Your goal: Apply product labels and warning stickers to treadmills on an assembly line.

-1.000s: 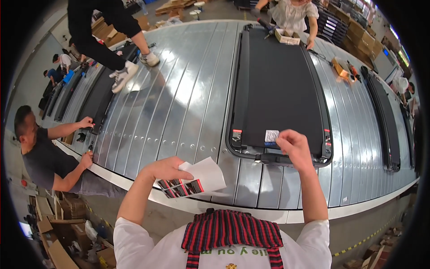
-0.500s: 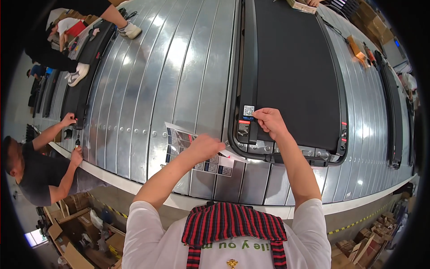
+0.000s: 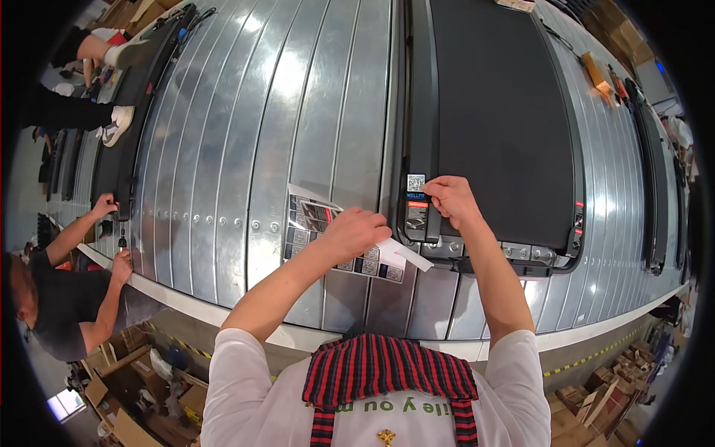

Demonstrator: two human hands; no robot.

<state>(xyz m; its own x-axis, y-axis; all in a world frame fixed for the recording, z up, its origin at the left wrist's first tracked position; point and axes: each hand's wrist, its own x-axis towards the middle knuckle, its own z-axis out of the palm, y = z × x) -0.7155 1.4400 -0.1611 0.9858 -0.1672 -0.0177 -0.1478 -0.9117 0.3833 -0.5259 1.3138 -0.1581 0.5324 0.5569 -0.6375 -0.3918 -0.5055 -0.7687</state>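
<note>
Reaching up from the lower centre, the left hand [image 3: 356, 232] clenches a sticker sheet [image 3: 328, 235] (fingers curled over it), while the right hand [image 3: 449, 201] pinches a small label [image 3: 416, 200] on the black treadmill [image 3: 495, 112] at frame centre.

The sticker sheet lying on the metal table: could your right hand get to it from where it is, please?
Probably yes. The right hand rests on the black machine's corner, near the sticker sheet. Only the left hand, pressing the sheet down, covers part of it.

1 sticker sheet [image 3: 328, 238], 3 treadmills [image 3: 495, 119], 2 hands [image 3: 356, 232].
</note>
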